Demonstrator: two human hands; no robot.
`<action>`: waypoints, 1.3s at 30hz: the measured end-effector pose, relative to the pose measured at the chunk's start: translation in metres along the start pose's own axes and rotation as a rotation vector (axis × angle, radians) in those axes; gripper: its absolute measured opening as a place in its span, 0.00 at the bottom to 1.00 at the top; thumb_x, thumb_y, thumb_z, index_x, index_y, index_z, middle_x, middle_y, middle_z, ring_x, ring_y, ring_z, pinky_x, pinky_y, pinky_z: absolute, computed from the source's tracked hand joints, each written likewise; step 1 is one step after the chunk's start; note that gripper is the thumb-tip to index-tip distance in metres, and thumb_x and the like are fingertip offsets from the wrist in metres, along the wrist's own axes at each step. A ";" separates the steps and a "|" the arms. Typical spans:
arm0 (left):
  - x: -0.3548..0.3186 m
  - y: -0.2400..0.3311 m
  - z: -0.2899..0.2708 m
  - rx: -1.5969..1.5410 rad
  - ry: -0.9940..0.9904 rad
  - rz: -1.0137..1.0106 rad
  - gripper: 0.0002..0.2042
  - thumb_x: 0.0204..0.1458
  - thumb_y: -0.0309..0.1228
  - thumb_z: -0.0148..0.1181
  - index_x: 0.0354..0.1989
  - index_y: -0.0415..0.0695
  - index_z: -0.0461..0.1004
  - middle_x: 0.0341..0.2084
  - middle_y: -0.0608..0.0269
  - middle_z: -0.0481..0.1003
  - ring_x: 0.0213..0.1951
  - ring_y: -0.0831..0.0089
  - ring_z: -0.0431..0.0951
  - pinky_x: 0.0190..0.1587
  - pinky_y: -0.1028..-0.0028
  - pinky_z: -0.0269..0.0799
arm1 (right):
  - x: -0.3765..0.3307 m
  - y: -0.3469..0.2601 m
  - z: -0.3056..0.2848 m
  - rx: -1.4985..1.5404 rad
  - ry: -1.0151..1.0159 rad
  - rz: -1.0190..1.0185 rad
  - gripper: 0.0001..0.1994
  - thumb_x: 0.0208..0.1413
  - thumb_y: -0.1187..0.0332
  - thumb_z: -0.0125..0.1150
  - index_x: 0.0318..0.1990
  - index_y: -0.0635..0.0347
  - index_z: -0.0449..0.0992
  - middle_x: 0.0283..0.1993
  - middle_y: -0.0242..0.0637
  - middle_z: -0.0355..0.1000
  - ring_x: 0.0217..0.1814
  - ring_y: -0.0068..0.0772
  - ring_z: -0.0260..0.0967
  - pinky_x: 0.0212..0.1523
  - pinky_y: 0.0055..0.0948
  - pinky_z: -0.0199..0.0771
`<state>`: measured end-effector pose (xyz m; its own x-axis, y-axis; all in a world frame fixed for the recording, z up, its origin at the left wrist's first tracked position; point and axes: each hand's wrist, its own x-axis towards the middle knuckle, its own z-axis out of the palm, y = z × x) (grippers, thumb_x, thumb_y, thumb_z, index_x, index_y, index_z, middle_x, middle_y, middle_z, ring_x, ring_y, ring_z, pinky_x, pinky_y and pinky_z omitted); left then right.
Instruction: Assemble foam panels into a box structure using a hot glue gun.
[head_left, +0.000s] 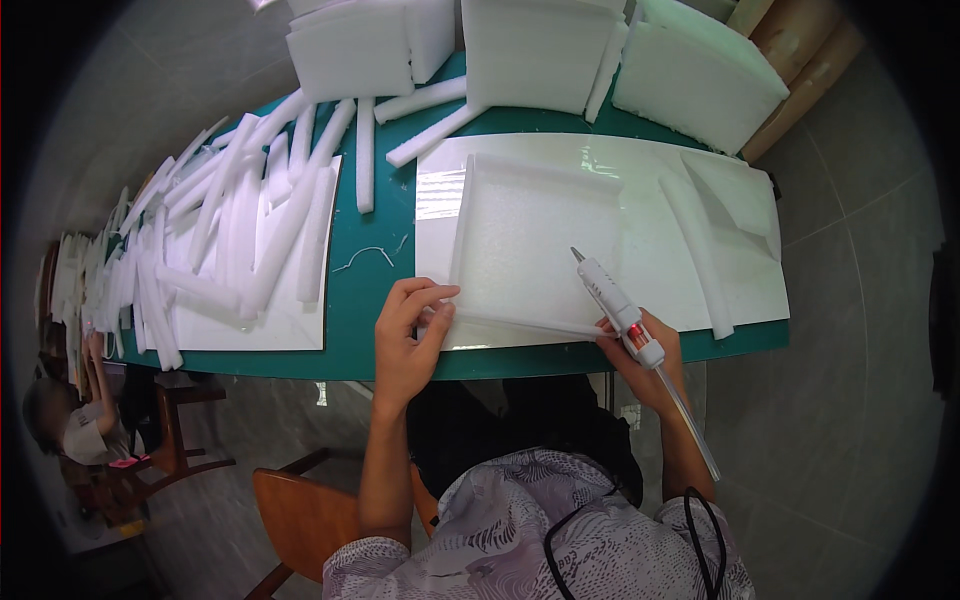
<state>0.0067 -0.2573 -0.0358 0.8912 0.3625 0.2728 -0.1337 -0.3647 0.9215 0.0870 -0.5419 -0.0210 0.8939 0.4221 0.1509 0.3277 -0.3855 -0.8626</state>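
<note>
A white foam sheet [540,235] lies before me with thin raised edges on its left and far sides. Along its near side runs a white foam strip [530,324]. My left hand [408,335] is closed at the strip's left end, thumb and fingers at the sheet's near left corner. In my right hand [650,365] is a white hot glue gun [612,300], its metal tip pointing up and left over the sheet. A clear glue stick [690,425] sticks out of its back. The right fingertips also touch the strip's right end.
A white board [745,290] lies under the foam on a green table [370,325]. Right of the sheet rests a loose foam strip [700,250]. Many foam strips [230,220] are heaped left; foam blocks [540,55] stand behind. Another person [85,420] sits far left.
</note>
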 end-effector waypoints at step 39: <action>-0.003 0.000 -0.003 -0.021 -0.023 -0.004 0.12 0.55 0.21 0.56 0.46 0.40 0.79 0.39 0.62 0.70 0.35 0.77 0.71 0.35 0.79 0.68 | 0.000 -0.013 -0.005 0.041 -0.037 0.102 0.12 0.46 0.75 0.69 0.40 0.61 0.78 0.34 0.37 0.76 0.35 0.28 0.75 0.37 0.27 0.73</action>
<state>0.0030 -0.2559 -0.0360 0.9013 0.3441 0.2632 -0.1391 -0.3454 0.9281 0.0842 -0.5409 -0.0070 0.9096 0.4131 0.0438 0.2222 -0.3946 -0.8916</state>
